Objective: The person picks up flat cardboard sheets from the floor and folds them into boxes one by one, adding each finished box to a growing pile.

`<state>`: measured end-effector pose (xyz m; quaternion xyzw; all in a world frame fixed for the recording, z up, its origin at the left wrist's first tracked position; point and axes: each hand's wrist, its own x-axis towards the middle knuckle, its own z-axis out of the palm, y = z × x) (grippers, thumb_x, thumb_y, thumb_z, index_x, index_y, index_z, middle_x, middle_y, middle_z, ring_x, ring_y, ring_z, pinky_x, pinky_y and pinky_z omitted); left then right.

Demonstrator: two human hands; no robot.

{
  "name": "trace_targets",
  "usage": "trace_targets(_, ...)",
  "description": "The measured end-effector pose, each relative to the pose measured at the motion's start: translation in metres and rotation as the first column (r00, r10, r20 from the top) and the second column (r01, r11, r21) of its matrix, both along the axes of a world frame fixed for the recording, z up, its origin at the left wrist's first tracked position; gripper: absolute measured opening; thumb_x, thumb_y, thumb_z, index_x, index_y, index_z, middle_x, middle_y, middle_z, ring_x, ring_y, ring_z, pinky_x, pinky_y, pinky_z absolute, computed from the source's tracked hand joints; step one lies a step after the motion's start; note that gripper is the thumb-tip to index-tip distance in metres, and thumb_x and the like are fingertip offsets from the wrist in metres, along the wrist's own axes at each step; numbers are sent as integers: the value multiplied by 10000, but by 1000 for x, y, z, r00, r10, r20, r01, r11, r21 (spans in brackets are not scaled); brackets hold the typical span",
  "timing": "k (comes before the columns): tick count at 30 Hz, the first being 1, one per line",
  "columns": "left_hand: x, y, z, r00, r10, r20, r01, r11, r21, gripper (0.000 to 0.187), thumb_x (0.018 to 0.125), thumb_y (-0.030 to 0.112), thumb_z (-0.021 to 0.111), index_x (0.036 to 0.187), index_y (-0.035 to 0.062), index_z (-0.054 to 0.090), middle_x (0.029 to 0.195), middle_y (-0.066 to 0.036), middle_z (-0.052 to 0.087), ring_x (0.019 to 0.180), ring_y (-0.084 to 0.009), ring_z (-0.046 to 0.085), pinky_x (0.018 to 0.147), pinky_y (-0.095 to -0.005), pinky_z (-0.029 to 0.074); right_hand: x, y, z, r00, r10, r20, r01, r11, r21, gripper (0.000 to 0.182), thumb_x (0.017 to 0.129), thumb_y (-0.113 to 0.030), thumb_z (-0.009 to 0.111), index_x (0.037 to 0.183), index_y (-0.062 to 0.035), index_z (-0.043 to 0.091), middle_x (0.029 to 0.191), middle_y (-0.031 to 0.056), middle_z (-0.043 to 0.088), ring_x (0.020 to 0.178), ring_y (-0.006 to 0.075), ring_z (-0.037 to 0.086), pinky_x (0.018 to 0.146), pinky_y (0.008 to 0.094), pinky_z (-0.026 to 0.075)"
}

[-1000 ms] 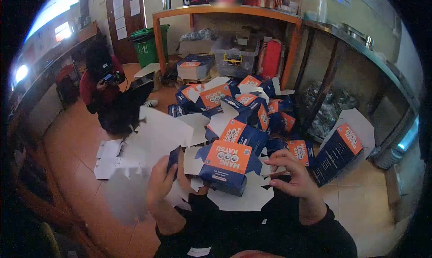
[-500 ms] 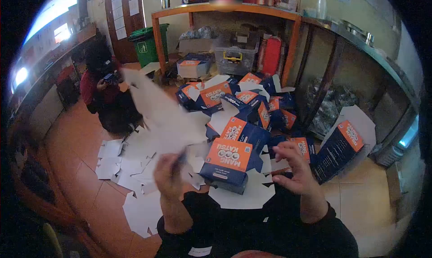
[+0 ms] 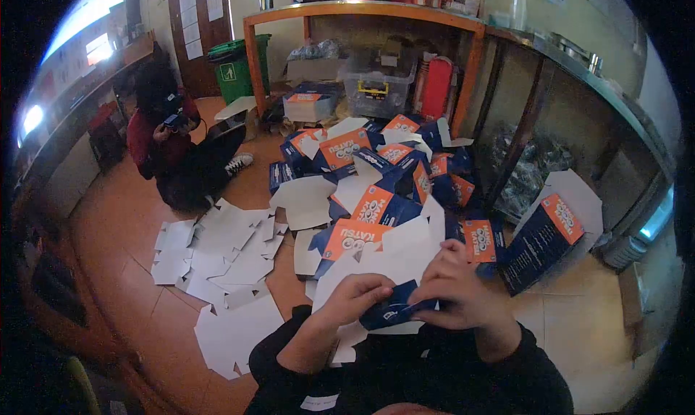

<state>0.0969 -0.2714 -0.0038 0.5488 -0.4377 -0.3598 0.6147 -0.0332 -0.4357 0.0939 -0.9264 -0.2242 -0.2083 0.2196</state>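
Low in front of my body, my left hand (image 3: 358,299) grips the left part of a carton blank (image 3: 394,259), white inside with a dark blue panel. At the right end of that blue panel, my right hand (image 3: 456,288) has its fingers pinched on the same blank. The white sheet rises behind both hands, partly covering an orange and blue carton (image 3: 355,238). Beyond it lies a heap of orange and blue cartons (image 3: 373,205), some with white flaps open. Several flat white blanks (image 3: 224,263) spread over the floor to the left.
A co-worker (image 3: 170,140) sits on the floor at the left, holding a small device. Behind the heap are a green bin (image 3: 235,71), a clear plastic tub (image 3: 376,86) and an orange-framed table (image 3: 362,10). A large open carton (image 3: 546,238) stands at the right.
The blurred white blank at my left hand has come down in front of me, and both hands have moved together onto it. My right hand has closed. The co-worker's leg and shoe now show.
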Motion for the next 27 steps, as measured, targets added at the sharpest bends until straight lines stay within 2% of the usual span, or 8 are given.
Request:
trace_targets(8, -13, -6, 0, 964, 161, 211, -158, 987, -33, 224, 877, 167, 487, 974, -7, 590, 823, -83, 622, 749, -113, 562, 681, -240, 435, 2, 4, -9, 986, -144, 84, 148, 988, -44, 233, 646, -185, 711, 868, -180, 638, 734, -22, 470, 750, 172, 475, 841, 434, 279)
trace_targets(11, -17, 3, 6, 972, 113, 206, -97, 991, -89, 211, 874, 144, 475, 973, 3, 595, 833, -96, 631, 767, -139, 586, 689, -254, 440, 6, 9, -7, 986, -19, -166, 1, 994, -109, 294, 692, -208, 676, 975, -174, 604, 856, 24, 477, 858, 204, 468, 876, 466, 261)
trace_targets(14, -15, 7, 2, 946, 119, 301, -74, 985, -156, 209, 871, 123, 456, 953, -8, 597, 821, -94, 631, 760, -139, 591, 685, -262, 447, 8, 12, -14, 974, 10, -226, -34, 994, -103, 401, 715, -257, 661, 1094, -196, 544, 1032, 88, 441, 1020, 256, 412, 919, 510, 225)
trace_targets(17, -19, 8, 9, 899, 244, 365, -191, 966, -175, 225, 852, 81, 440, 1005, -19, 570, 834, -108, 621, 741, -171, 594, 694, -279, 459, 8, 19, 0, 989, -112, -96, 104, 991, -88, 472, 721, -308, 653, 1160, -225, 503, 1155, 129, 374, 1113, 297, 344, 952, 526, 194)
trace_targets(19, -18, 7, 16, 796, 538, 279, -400, 812, -426, 256, 848, 80, 429, 1058, -23, 532, 907, -132, 598, 780, -202, 591, 714, -286, 461, 8, 21, 1, 994, -93, 53, 97, 993, -74, 493, 713, -333, 657, 1170, -234, 501, 1183, 133, 360, 1130, 311, 327, 965, 536, 174)
trace_targets(21, -11, 4, 12, 744, 668, -20, -541, 583, -606, 298, 848, 102, 428, 1110, -27, 487, 1008, -161, 553, 853, -237, 576, 745, -309, 462, 10, 23, -5, 988, 7, 154, 3, 998, -65, 503, 708, -324, 664, 1175, -241, 499, 1235, 118, 355, 1167, 320, 317, 983, 542, 167)
trace_targets(23, -10, 4, 16, 713, 615, -338, -661, 428, -617, 330, 855, 150, 435, 1129, -33, 462, 1075, -177, 518, 908, -258, 563, 767, -335, 463, 23, 29, -17, 985, 154, 79, -147, 984, -96, 524, 699, -294, 670, 1188, -247, 488, 1270, 100, 348, 1196, 322, 305, 989, 538, 190)
trace_targets(27, -26, 29, 22, 537, 542, -646, -843, 365, -395, 341, 864, 219, 449, 1087, -35, 490, 967, -165, 570, 844, -248, 586, 725, -362, 470, 37, 44, -12, 945, 313, 98, -297, 944, -144, 644, 679, -289, 667, 1264, -226, 402, 1328, 83, 322, 1223, 337, 299, 984, 517, 267)
